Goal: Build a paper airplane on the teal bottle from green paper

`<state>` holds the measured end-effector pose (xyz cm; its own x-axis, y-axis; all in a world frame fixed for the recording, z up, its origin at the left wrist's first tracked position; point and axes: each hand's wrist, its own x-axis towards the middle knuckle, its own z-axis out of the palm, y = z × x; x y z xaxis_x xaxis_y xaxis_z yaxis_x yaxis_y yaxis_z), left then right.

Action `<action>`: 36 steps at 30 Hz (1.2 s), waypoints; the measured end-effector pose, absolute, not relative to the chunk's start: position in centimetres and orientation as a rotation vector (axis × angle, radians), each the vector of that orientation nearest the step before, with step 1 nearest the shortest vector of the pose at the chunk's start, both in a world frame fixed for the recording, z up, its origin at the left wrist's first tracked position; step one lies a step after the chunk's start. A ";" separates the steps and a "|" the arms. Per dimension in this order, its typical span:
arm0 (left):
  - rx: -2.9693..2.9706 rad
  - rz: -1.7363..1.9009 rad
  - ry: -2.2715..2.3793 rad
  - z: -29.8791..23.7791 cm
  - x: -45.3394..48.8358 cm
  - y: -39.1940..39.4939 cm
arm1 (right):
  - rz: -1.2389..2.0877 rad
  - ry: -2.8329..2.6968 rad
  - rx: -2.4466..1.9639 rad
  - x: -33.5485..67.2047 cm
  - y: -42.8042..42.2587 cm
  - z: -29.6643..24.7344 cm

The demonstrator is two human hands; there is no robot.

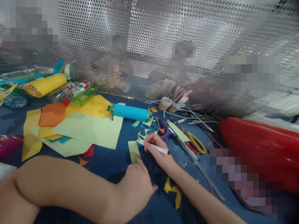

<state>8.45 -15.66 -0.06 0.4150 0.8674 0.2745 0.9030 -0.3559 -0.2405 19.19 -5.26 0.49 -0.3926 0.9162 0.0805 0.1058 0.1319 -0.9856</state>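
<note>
A short pale-green paper strip (134,148) lies on the dark blue table. My left hand (137,182) rests over its near end, the index finger stretched out and pressing on it and the thumb spread to the right. My right hand (158,149) pinches a white marker (160,149) with a black back end. The marker's front end points left, close to the strip's upper right corner; whether it touches the paper I cannot tell. Curved green paper scraps (145,134) sit just beyond my right hand. Yellow scraps (174,191) lie below my right wrist.
Coloured paper sheets (91,127) and plastic bottles (86,93) crowd the left. A blue-wrapped bottle (130,112) lies ahead. Right of my hand are a glue gun (168,130), scissors (196,143) and a red bag (257,146). A perforated metal screen (144,56) borders the back.
</note>
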 end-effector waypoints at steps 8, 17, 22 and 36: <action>-2.481 -0.068 -1.539 1.5 8.5 -16.1 | 1.282 -1.707 -1.022 19.1 -5.6 0.7; -2.477 0.128 -1.659 0.2 9.0 -16.3 | 1.248 -1.830 -1.013 19.2 -5.5 -0.1; -2.468 0.152 -1.677 0.1 9.0 -16.3 | 1.255 -1.810 -1.018 19.0 -5.5 0.1; -2.569 0.248 -1.686 1.7 9.1 -15.9 | 1.328 -1.850 -1.000 18.8 -5.5 0.0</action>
<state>9.05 -15.93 1.66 0.3892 0.9155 -0.1019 0.9060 -0.4004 -0.1372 18.85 -5.53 -0.04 -0.5033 0.8614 0.0679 0.2110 0.1987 -0.9571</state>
